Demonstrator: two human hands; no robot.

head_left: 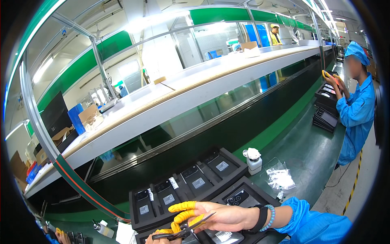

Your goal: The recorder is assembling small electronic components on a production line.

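My right hand (221, 215) reaches in from the right in a blue sleeve, its fingers apart and pointing left. Yellow finger cots cover its fingertips; a dark band and a beaded bracelet circle the wrist. At the lower edge my left hand (164, 240), partly cut off by the frame, is closed on dark-handled scissors (187, 232). Their blades point up and to the right, crossing in front of my right hand next to a yellow cot. Below and behind the hands lie black trays (136, 221) holding several dark smartphones (197, 177) with white labels.
Right of the trays stand a white bottle (254, 166) and a clear plastic bag (280, 179). Another bottle (103, 229) and white paper (125, 234) lie left. A co-worker (357, 105) in blue works at the far right beside stacked trays (326, 118). A raised shelf (170, 105) runs behind.
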